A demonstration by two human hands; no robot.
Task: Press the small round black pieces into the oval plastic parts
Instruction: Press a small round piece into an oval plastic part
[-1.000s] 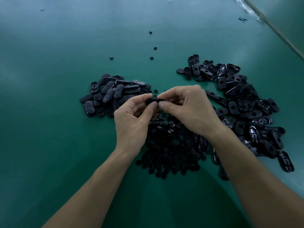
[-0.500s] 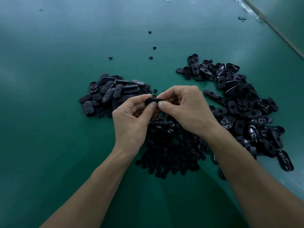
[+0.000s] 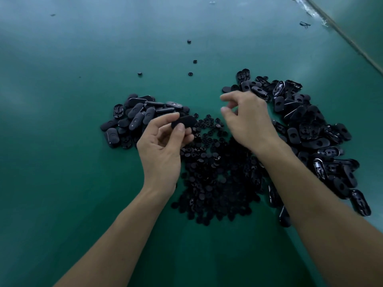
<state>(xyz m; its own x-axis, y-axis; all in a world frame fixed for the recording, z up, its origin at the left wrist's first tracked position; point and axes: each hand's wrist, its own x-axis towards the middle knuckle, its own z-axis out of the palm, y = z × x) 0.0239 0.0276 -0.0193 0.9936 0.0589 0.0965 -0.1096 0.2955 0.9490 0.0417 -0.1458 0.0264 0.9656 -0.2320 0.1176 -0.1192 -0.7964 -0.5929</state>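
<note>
- left hand (image 3: 163, 150) pinches one oval part (image 3: 184, 122) between thumb and fingertips, with the thumb on the near side and the fingers curled behind it.
- the oval part is held up off the green table (image 3: 62, 141), over the gap between the left heap and the middle pile. it's blurred, so i can't tell if a round piece sits in it.
- right hand (image 3: 248, 123) is apart from the left and raised, fingers loosely curled, thumb and forefinger narrowly parted. nothing visible between them.
- pile of small round pieces (image 3: 217, 179) lies loose on the table in the middle, under and between the two forearms.
- left heap of oval parts (image 3: 141, 114) lies just beyond the left hand, most of them smooth side up.
- right heap of oval parts (image 3: 310, 131) is bigger and runs along the right forearm's outer side. many show the hollow side or a round hole.
- the middle pile touches the right heap at its edge, and its far end reaches close to the left heap.
- four stray round pieces (image 3: 194, 61) sit further back on the table, well apart from the piles.
- table edge (image 3: 342, 32) runs diagonally across the top right, with a small black scrap (image 3: 304, 24) near it.
</note>
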